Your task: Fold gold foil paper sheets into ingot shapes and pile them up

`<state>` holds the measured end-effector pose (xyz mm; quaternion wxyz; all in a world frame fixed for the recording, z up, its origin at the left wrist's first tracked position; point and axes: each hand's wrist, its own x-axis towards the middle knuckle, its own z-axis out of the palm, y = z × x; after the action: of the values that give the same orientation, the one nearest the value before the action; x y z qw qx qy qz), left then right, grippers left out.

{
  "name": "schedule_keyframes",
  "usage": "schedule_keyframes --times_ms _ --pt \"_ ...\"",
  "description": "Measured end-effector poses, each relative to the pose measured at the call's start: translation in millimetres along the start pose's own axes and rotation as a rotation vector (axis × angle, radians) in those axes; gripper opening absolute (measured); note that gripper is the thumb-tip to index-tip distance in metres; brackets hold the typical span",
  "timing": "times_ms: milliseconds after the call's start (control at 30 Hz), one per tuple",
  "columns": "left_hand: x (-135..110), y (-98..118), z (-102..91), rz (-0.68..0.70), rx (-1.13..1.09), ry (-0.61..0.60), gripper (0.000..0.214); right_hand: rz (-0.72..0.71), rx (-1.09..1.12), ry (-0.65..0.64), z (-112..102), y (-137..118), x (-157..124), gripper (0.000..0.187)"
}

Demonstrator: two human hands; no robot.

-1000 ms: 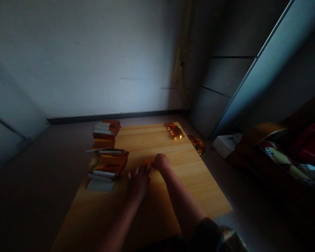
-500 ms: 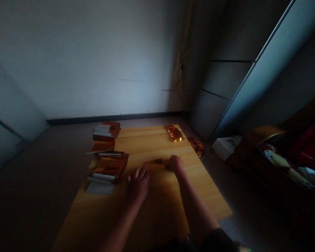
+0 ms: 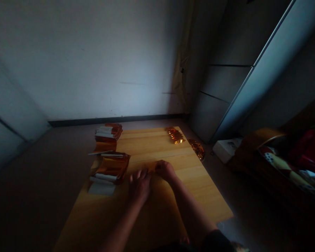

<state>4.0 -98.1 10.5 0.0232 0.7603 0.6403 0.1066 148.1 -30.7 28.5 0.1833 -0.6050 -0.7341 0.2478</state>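
Observation:
A small piece of copper-coloured foil paper [image 3: 152, 166] lies between my two hands over the middle of the wooden table [image 3: 194, 189]. My right hand [image 3: 166, 170] is closed in a pinch on its right end. My left hand [image 3: 140, 184] presses and holds the left end near the tabletop, its outer fingers bent and slightly apart. Dimness and blur hide the fingertips and the exact fold of the paper. Left of my left hand is a stack of copper foil sheets [image 3: 112, 166] with white paper among them.
Another foil and paper bundle [image 3: 109, 131] sits at the table's far left corner. Shiny folded foil pieces [image 3: 175, 135] line the far right corner. More foil [image 3: 197, 148] lies beyond the right edge, near a white box [image 3: 227, 149] and a wooden seat [image 3: 265, 136].
My right hand has moved left, closer to my left hand, and less of the foil paper shows between them. My left hand stays nearly in place. The view has shifted slightly.

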Motion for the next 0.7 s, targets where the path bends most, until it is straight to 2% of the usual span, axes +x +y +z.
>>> schedule_keyframes --times_ms 133,233,433,700 --pt "3 -11 -0.2 0.041 -0.005 0.000 0.039 0.026 0.009 -0.063 -3 1 4 0.019" --pt "5 -17 0.6 0.077 -0.010 0.018 0.032 0.054 0.009 -0.064 -4 2 7 0.021" --pt "5 -20 3.3 0.083 -0.031 0.042 0.031 0.060 0.030 0.012 -4 9 5 0.022" --pt "4 -24 8.2 0.117 -0.058 0.083 0.026 0.124 0.077 0.152 -7 38 2 0.023"
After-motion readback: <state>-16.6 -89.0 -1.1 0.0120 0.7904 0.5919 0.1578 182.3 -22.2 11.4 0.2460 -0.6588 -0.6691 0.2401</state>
